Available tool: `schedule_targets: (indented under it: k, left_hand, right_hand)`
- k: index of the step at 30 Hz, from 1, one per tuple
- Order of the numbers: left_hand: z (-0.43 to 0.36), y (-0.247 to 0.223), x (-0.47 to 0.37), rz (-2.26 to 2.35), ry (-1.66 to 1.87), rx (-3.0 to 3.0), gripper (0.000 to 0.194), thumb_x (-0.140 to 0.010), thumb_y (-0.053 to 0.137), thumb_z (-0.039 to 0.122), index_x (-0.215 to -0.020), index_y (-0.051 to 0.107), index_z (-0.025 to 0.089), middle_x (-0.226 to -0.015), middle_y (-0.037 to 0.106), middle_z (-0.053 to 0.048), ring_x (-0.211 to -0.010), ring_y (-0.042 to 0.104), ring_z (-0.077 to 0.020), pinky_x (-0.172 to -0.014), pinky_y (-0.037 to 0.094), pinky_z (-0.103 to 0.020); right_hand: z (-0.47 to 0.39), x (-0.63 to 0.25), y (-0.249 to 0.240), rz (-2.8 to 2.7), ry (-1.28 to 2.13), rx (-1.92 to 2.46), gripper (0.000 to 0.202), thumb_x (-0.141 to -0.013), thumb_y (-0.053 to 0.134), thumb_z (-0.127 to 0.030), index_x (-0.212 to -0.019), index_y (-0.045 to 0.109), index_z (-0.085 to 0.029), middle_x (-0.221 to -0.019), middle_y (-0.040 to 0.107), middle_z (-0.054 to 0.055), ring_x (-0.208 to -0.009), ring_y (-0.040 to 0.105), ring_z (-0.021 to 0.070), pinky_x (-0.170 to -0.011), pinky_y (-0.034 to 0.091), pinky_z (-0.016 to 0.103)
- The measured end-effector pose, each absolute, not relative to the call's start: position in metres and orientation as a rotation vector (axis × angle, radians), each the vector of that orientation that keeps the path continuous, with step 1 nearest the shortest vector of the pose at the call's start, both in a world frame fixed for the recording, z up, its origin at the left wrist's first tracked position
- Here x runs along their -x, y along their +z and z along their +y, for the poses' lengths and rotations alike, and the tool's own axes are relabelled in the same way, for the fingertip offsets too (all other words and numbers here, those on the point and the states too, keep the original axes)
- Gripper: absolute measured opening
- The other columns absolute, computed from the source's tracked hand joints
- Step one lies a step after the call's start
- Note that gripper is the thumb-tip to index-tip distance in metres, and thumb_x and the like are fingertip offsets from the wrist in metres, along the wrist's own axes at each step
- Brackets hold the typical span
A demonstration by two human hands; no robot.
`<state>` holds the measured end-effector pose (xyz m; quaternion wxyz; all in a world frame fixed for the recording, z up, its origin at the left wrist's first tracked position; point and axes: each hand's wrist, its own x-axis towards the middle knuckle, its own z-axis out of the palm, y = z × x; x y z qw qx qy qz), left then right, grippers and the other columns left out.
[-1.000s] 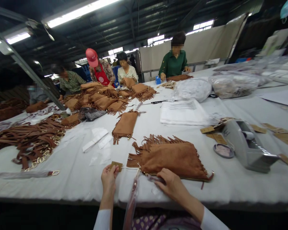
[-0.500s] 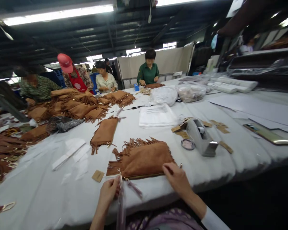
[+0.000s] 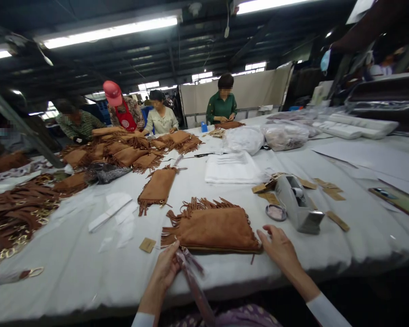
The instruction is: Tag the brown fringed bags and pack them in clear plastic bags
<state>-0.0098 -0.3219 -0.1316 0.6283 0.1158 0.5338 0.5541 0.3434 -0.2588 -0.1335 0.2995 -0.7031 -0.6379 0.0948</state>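
A brown suede pouch (image 3: 214, 229) with fringe along its top and left edges lies flat on the white-covered table in front of me. At its lower left corner, my left hand (image 3: 167, 268) is closed on the upper end of a plastic-wrapped strap (image 3: 199, 293), which hangs over the table edge towards my lap. A small tan tag (image 3: 147, 245) on a string lies just left of that hand. My right hand (image 3: 280, 249) is beside the pouch's lower right corner, fingers apart and holding nothing; I cannot tell whether a fingertip touches the suede.
Another fringed pouch (image 3: 157, 185) lies further left. A grey tape dispenser (image 3: 298, 204) and loose tags (image 3: 337, 221) are at the right. Folded white cloth (image 3: 231, 169) lies ahead. Brown straps (image 3: 17, 218) with gold rings and a pouch pile (image 3: 122, 152) fill the left. Several co-workers stand beyond.
My right hand has moved right, off the pouch's front to its corner, and its fingers have spread. The strap at my left hand now slants to the right. The view has shifted slightly.
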Motion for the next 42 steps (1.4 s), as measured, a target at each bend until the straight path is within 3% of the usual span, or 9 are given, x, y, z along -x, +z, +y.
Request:
schedule_targets:
  k: [4,9,14,19,23,28,34,39,42]
  left_hand:
    - [-0.314,-0.126,-0.007,1.138,1.27,-0.148,0.025,-0.073,0.076,0.02,-0.093,0.061,0.016,-0.073,0.07,-0.001,-0.051,0.063,-0.0128,-0.048,0.052,-0.023]
    - [-0.288,-0.106,-0.022,1.079,1.209,-0.038,0.01,-0.079,0.067,0.012,-0.082,0.057,0.015,-0.06,0.067,0.001,-0.044,0.061,-0.0114,-0.039,0.048,-0.018]
    - [-0.274,-0.067,-0.018,1.013,1.196,-0.046,0.01,-0.086,0.056,0.011,-0.077,0.056,0.014,-0.054,0.065,0.001,-0.04,0.058,-0.0094,-0.038,0.048,-0.016]
    - [-0.297,-0.061,-0.004,1.031,1.131,-0.048,0.016,-0.088,0.055,0.016,-0.073,0.053,0.016,-0.045,0.057,0.004,-0.035,0.053,-0.0083,-0.036,0.043,-0.016]
    - [-0.325,-0.084,0.013,1.133,1.013,-0.066,0.021,-0.086,0.061,0.031,-0.071,0.053,0.017,-0.039,0.048,0.007,-0.029,0.043,-0.0071,-0.032,0.033,-0.016]
    - [-0.359,-0.101,0.03,1.262,0.97,-0.028,0.024,-0.077,0.072,0.034,-0.074,0.054,0.018,-0.041,0.052,0.006,-0.033,0.049,-0.0102,-0.036,0.036,-0.018]
    - [-0.362,-0.102,0.042,0.929,1.145,-0.061,0.033,-0.082,0.066,0.036,-0.108,0.061,0.015,-0.088,0.074,-0.008,-0.072,0.071,-0.0207,-0.066,0.057,-0.03]
    - [-0.349,-0.107,0.046,1.029,1.436,-0.113,0.032,-0.079,0.067,0.013,-0.111,0.061,0.015,-0.093,0.075,-0.007,-0.083,0.072,-0.021,-0.076,0.059,-0.032]
    - [-0.36,-0.112,0.044,1.012,1.44,-0.095,0.031,-0.08,0.067,0.015,-0.11,0.062,0.016,-0.101,0.074,-0.009,-0.094,0.07,-0.0238,-0.084,0.058,-0.035]
  right_hand:
    - [-0.283,-0.358,-0.124,-1.513,0.611,1.857,0.025,-0.08,0.056,-0.044,-0.076,0.064,-0.021,-0.075,0.069,0.005,-0.073,0.064,0.0226,-0.069,0.048,0.032]
    - [-0.328,-0.336,-0.117,-0.833,1.446,1.676,0.047,-0.082,0.057,-0.059,-0.069,0.066,-0.015,-0.064,0.068,0.007,-0.053,0.06,0.0144,-0.049,0.046,0.023]
    - [-0.338,-0.309,-0.102,-0.327,2.101,0.9,0.07,-0.085,0.047,-0.069,-0.095,0.068,-0.003,-0.098,0.071,0.02,-0.09,0.068,0.0216,-0.082,0.054,0.029]
    - [-0.313,-0.29,-0.092,-0.112,2.101,0.544,0.063,-0.088,0.044,-0.067,-0.101,0.066,-0.009,-0.1,0.072,0.014,-0.102,0.065,0.0234,-0.095,0.049,0.037]
    - [-0.294,-0.288,-0.094,-0.109,2.035,0.612,0.025,-0.093,0.054,-0.037,-0.102,0.066,-0.017,-0.096,0.074,0.005,-0.098,0.067,0.0181,-0.094,0.051,0.035]
    - [-0.28,-0.297,-0.102,-0.298,2.088,0.858,0.011,-0.084,0.064,-0.018,-0.094,0.068,-0.015,-0.083,0.075,0.005,-0.082,0.071,0.0191,-0.08,0.058,0.03]
    - [-0.262,-0.277,-0.109,-0.362,2.119,1.24,0.031,-0.073,0.075,-0.015,-0.103,0.066,-0.015,-0.083,0.075,0.009,-0.081,0.072,0.0249,-0.079,0.06,0.037]
    - [-0.27,-0.268,-0.099,-0.251,2.141,1.339,0.03,-0.077,0.071,-0.02,-0.104,0.065,-0.009,-0.079,0.075,0.012,-0.082,0.072,0.0279,-0.079,0.06,0.041]
    - [-0.285,-0.279,-0.099,-0.196,2.155,1.314,0.028,-0.076,0.072,-0.022,-0.101,0.066,-0.009,-0.08,0.075,0.013,-0.083,0.072,0.0286,-0.08,0.06,0.041]
